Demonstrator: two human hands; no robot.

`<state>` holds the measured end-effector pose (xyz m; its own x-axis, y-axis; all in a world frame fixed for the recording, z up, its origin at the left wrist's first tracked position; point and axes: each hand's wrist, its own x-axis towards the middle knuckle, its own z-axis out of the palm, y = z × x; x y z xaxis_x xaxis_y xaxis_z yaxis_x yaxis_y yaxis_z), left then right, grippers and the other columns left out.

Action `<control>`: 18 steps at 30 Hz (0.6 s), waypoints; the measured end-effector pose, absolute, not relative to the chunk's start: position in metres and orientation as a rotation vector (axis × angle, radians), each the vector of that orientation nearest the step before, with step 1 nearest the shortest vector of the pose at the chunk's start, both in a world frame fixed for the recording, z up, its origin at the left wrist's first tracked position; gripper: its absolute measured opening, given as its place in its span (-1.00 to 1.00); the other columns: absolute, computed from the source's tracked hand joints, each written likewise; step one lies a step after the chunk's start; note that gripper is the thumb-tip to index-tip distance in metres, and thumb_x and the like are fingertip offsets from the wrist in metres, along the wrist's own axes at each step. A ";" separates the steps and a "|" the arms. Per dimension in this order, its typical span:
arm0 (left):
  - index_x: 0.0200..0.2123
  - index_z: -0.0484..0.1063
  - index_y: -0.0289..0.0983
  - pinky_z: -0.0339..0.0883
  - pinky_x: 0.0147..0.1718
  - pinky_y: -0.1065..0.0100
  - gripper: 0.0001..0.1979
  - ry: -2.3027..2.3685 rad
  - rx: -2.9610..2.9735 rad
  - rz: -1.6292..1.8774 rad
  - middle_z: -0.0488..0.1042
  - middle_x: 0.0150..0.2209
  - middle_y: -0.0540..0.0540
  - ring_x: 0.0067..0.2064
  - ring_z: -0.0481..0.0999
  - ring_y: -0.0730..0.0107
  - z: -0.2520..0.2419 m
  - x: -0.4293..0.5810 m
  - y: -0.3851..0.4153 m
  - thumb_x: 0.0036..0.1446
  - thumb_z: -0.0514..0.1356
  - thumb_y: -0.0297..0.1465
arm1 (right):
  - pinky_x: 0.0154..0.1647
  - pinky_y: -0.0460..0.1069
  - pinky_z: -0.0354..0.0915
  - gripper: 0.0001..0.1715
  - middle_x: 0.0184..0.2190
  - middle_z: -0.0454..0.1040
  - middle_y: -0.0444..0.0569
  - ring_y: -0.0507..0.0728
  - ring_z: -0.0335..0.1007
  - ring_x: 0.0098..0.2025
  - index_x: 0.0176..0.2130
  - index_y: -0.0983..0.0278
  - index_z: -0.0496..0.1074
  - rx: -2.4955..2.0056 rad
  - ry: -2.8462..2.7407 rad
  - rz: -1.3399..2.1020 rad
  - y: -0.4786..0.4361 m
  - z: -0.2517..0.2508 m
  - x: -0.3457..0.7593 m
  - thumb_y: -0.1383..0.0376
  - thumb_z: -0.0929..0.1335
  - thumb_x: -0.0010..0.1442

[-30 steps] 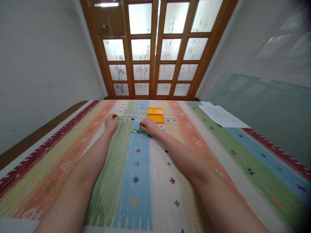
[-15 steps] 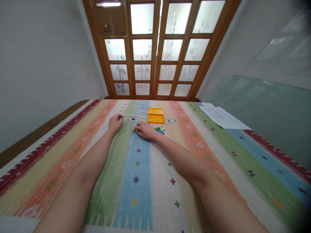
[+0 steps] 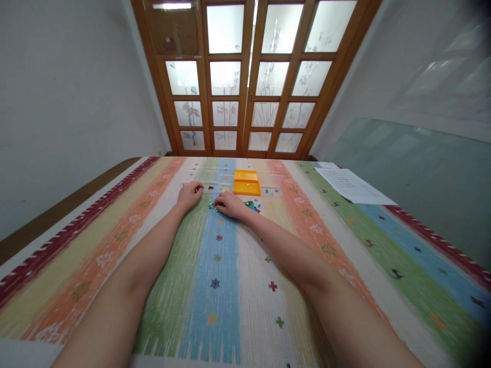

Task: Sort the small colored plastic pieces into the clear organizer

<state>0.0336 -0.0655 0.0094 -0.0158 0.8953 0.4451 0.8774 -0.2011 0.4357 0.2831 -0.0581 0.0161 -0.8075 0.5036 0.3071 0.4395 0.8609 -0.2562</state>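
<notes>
My left hand [image 3: 189, 195] is closed beside the clear boxes, its fingertips pinched on something too small to make out. My right hand [image 3: 229, 204] rests at the small colored pieces [image 3: 251, 205] on the cloth, fingers curled together; what they grip, if anything, is hidden. Behind it stands an open orange box [image 3: 247, 188] with a few tiny pieces inside. Clear boxes flank it: the right one holds blue pieces [image 3: 271, 191], the left ones hold yellow pieces [image 3: 224, 188] and dark red pieces [image 3: 210, 187].
A striped tablecloth [image 3: 215, 255] covers the table. White printed sheets [image 3: 351, 185] lie at the right. Beyond the table's far edge are wooden doors with glass panes [image 3: 226, 79], and a pale green panel [image 3: 414, 158] stands at the right.
My left hand has moved a little to the right, toward the dark red pieces. Green bits now show to its left. My right hand has shifted very slightly right.
</notes>
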 end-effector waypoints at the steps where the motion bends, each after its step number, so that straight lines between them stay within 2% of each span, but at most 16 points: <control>1: -0.17 0.60 -0.21 0.31 -0.18 0.27 -0.77 1.967 2.195 1.021 0.58 -0.23 -0.13 -0.21 0.49 0.22 0.009 0.034 -0.065 0.23 0.14 -0.35 | 0.03 0.02 0.18 -0.78 -0.17 0.55 0.04 0.17 0.35 -0.06 -0.10 0.25 0.62 -0.711 -2.661 0.241 -0.058 0.016 0.283 0.30 0.35 0.38; 7: -0.16 0.59 -0.22 0.32 -0.19 0.28 -0.77 1.931 2.295 0.977 0.58 -0.23 -0.13 -0.22 0.49 0.23 0.009 0.043 -0.065 0.25 0.14 -0.36 | 0.03 0.01 0.19 -0.82 -0.21 0.55 0.01 0.16 0.36 -0.07 -0.16 0.26 0.62 -0.750 -2.576 0.273 -0.047 0.017 0.287 0.33 0.37 0.37; 13: -0.14 0.59 -0.23 0.33 -0.21 0.28 -0.77 1.819 2.400 0.965 0.59 -0.23 -0.12 -0.25 0.48 0.26 0.008 0.051 -0.067 0.25 0.14 -0.37 | 0.02 0.02 0.19 -0.84 -0.20 0.51 0.01 0.17 0.35 -0.08 -0.11 0.23 0.64 -0.629 -2.631 0.292 -0.045 0.016 0.293 0.29 0.45 0.30; 18: -0.15 0.59 -0.23 0.34 -0.22 0.28 -0.78 1.825 2.417 0.948 0.60 -0.22 -0.11 -0.26 0.49 0.26 0.008 0.051 -0.066 0.26 0.14 -0.39 | 0.00 0.03 0.20 -0.87 -0.22 0.52 0.02 0.17 0.36 -0.10 -0.17 0.25 0.63 -0.644 -2.616 0.277 -0.045 0.013 0.289 0.31 0.42 0.31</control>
